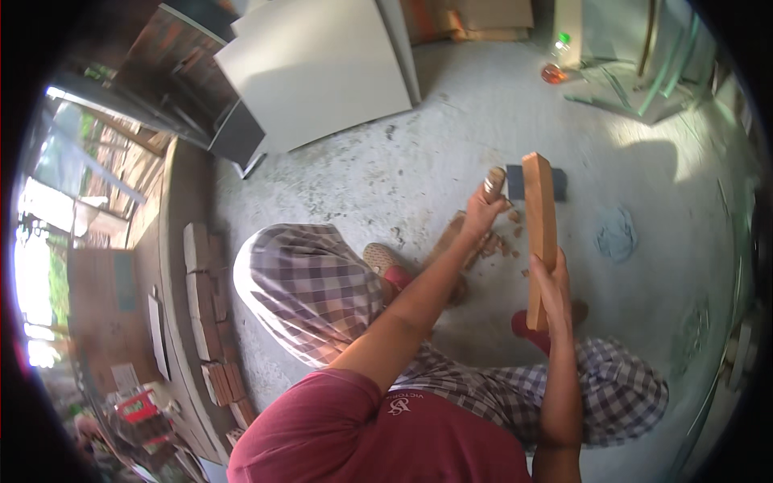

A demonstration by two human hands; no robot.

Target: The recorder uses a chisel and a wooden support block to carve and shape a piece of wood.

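My left hand (481, 214) is closed round a round wooden handle with a metal band (493, 182), its end pointing up; whatever lies at its other end is hidden. In my right hand (552, 283) is a long square wooden bar (539, 205), gripped near its lower end and held up beside the left hand. Behind the bar, a dark rectangular block (515, 182) lies on the floor. Below my left hand, wood chips (488, 245) are scattered by a brown wooden piece (445, 241), which my left forearm partly covers.
A crumpled pale blue cloth (616, 234) lies on the concrete floor to the right. Pale panels (322, 76) lean at the back, and a bottle with a green cap (555, 60) stands at the far right. Stacked bricks (203, 314) line the left side. My feet flank the chips.
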